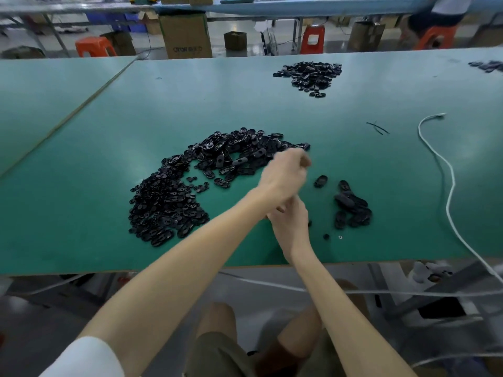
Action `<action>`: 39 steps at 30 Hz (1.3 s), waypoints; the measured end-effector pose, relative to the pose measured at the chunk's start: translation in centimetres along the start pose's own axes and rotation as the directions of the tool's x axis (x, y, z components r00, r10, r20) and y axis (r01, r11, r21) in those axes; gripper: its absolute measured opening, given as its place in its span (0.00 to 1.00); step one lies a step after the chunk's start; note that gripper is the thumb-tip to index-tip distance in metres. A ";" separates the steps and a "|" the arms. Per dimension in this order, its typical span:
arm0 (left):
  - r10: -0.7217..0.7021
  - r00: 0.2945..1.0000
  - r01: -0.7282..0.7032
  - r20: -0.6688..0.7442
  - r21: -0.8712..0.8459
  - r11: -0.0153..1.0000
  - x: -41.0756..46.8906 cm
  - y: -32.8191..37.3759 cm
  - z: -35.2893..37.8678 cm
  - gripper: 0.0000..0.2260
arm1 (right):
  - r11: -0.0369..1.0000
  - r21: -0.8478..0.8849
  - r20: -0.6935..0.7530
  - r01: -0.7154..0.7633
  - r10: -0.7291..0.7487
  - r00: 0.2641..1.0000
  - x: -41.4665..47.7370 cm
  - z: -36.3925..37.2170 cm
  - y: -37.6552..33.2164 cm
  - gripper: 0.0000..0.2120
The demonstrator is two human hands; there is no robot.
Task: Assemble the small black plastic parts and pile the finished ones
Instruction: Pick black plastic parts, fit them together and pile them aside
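A wide heap of small black plastic parts (190, 191) spreads across the green table (109, 148) left of centre. My left hand (285, 172) reaches over the heap's right edge, blurred, fingers curled; whether it holds a part is unclear. My right hand (290, 224) sits just below it, near the front edge, its fingers hidden under my left wrist. To the right of both hands lies a small pile of black oval pieces (353, 208). One single black oval piece (320, 181) lies between that pile and my left hand.
Another heap of black parts (310, 74) lies far back on the table, with more (487, 66) at the far right edge. A white cord (449, 186) runs down the right side. Two thin black strips (378, 127), a tiny black bit (326, 236) and a white ring (340, 237) lie loose.
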State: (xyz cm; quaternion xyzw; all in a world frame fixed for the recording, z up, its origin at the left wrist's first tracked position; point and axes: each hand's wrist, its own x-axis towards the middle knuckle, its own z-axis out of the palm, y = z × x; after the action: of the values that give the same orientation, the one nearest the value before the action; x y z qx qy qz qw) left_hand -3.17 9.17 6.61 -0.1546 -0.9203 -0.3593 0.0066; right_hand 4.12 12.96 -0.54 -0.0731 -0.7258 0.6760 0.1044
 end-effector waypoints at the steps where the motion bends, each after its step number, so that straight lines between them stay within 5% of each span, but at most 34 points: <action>1: -0.032 0.999 0.034 -0.028 0.073 0.997 0.5 -1.4 -1.0 0.17 | 1.000 0.023 0.006 -0.019 0.019 1.000 -0.1 0.0 0.0 0.05; 5: -0.118 0.990 0.143 -0.083 0.467 0.872 1.6 -7.8 -3.9 0.17 | 0.997 0.080 0.000 -0.022 0.022 1.000 -0.1 0.0 0.0 0.06; 10: -0.074 0.981 0.160 -0.178 0.536 0.829 0.6 -12.5 -4.9 0.13 | 0.996 0.084 0.005 -0.009 0.009 1.000 -0.1 0.0 -0.1 0.06; 13: -0.067 0.970 0.168 -0.233 0.450 0.877 0.4 -12.6 -4.7 0.13 | 0.996 0.087 0.005 -0.014 0.014 1.000 -0.1 0.0 0.0 0.06; 18: -0.299 0.932 0.334 -0.204 0.171 0.927 0.5 -11.6 -4.8 0.14 | 0.996 0.092 0.010 -0.009 0.008 1.000 -0.2 0.0 0.0 0.06; 23: -0.287 0.925 0.321 -0.247 0.109 0.941 -0.5 -12.0 -4.4 0.04 | 0.996 0.094 0.010 -0.002 0.001 1.000 -0.2 -0.2 0.0 0.06; 29: -0.165 0.932 0.192 -0.323 0.054 0.980 -2.9 -10.6 -4.7 0.04 | 0.994 0.112 -0.017 0.015 -0.013 1.000 -0.2 -0.2 0.1 0.07; 34: -0.030 0.999 0.028 -0.010 -0.204 0.979 -5.9 -8.4 -5.0 0.03 | 0.995 0.088 -0.013 0.048 -0.047 0.999 0.0 -0.2 0.3 0.08; 39: -0.020 1.000 0.019 -0.007 -0.124 0.992 -7.4 -9.8 -5.6 0.04 | 0.998 0.025 0.008 0.050 -0.050 0.999 -0.1 -0.2 0.7 0.03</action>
State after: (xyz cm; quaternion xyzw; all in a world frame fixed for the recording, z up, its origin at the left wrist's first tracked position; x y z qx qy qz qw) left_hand 0.46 -3.39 3.37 -0.1440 -0.8977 -0.4164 -0.0026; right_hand 4.24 13.17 -1.23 -0.0509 -0.7193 0.6825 0.1192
